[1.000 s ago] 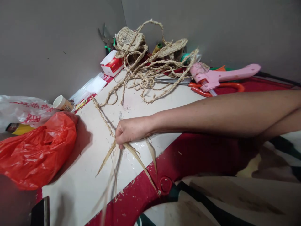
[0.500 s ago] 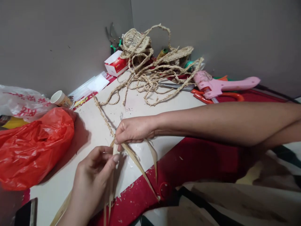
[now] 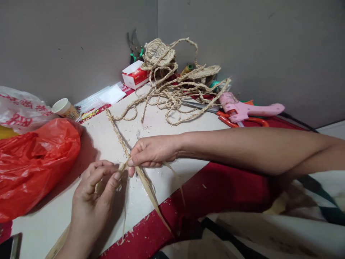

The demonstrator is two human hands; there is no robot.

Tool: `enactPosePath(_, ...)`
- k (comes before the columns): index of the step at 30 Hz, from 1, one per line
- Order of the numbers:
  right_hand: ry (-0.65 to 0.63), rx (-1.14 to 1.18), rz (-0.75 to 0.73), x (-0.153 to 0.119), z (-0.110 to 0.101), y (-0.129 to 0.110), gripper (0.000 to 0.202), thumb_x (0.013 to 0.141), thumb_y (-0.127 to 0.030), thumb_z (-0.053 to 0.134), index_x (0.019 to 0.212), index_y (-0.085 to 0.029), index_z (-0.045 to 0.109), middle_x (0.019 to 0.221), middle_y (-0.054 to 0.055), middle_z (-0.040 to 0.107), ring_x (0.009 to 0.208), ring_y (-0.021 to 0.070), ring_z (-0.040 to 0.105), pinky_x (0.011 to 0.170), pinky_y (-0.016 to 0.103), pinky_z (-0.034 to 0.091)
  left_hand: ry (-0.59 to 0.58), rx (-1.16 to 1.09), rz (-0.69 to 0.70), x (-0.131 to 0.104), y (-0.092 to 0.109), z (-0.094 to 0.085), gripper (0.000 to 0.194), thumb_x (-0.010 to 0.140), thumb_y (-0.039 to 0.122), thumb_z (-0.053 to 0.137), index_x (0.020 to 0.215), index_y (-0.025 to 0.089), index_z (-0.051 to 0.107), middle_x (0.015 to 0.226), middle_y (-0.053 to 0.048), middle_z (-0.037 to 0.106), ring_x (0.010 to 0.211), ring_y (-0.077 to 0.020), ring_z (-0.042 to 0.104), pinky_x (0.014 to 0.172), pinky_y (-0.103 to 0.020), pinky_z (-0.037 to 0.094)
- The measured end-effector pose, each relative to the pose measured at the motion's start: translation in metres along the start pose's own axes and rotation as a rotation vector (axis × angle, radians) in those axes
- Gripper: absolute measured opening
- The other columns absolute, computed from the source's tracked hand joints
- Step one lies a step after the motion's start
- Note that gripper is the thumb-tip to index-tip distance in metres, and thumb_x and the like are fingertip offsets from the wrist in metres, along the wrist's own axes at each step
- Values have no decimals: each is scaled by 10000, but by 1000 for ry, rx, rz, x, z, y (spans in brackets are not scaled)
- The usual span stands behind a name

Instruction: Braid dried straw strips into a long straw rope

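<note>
A braided straw cord runs down the white board to my right hand, which pinches its lower end between thumb and fingers. My left hand grips a pale straw strand between thumb and fingertips, just left of my right hand. Another loose strand hangs from the braid toward the red cloth. A thinner strand shows under my right wrist. Part of the straw behind my left fingers is hidden.
Coiled and tangled cord lies at the back, beside a red-and-white box, scissors and a pink glue gun. A red plastic bag, paper cup and phone are at left.
My left hand has moved left and a little up, drawing its strand out sideways from the braid. My right hand keeps its pinch near the same spot. The view has shifted slightly.
</note>
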State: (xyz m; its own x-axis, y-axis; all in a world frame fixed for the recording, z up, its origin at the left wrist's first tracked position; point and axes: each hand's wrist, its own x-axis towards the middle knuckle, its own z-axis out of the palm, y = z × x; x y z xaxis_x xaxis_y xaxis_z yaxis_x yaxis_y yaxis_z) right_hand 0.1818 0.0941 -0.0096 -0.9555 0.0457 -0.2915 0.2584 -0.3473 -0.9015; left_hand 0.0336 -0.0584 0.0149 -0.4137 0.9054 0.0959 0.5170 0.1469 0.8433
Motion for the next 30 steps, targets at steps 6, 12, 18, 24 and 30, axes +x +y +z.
enactPosePath(6,-29,-37,-17,-1,-1,0,383,833,-430,595,880,-55,660,406,-129,222,357,29,153,338,167,138,-249,-362,-230,8,-7,12,149,788,317,693,753,187,629,810,-55,692,743,-163,621,704,-262,481)
enactPosePath(12,-40,-207,-92,0,-3,0,329,907,-341,513,862,-51,661,457,-96,305,400,34,229,391,172,185,-236,-436,-315,16,-13,12,242,723,309,764,878,181,630,715,-32,700,577,-109,586,513,-184,409)
enactPosePath(18,149,-620,-139,-2,6,-5,301,905,-265,490,753,-68,659,578,-35,446,565,57,365,557,185,312,-301,-263,-290,19,-15,8,262,701,386,759,799,145,722,654,-49,680,589,-127,587,565,-211,444)
enactPosePath(24,307,-611,-122,-3,14,-7,250,832,-291,585,716,-80,650,524,-60,362,520,46,299,502,198,238,-304,-210,-345,18,0,6,311,700,445,728,689,149,634,490,12,550,406,-50,351,393,-163,220)
enactPosePath(30,307,-138,-63,3,21,7,249,808,-298,601,646,-109,613,395,-70,358,384,43,247,397,207,165,-222,-216,-370,10,12,9,233,738,370,686,719,172,564,446,41,529,385,-51,332,397,-151,217)
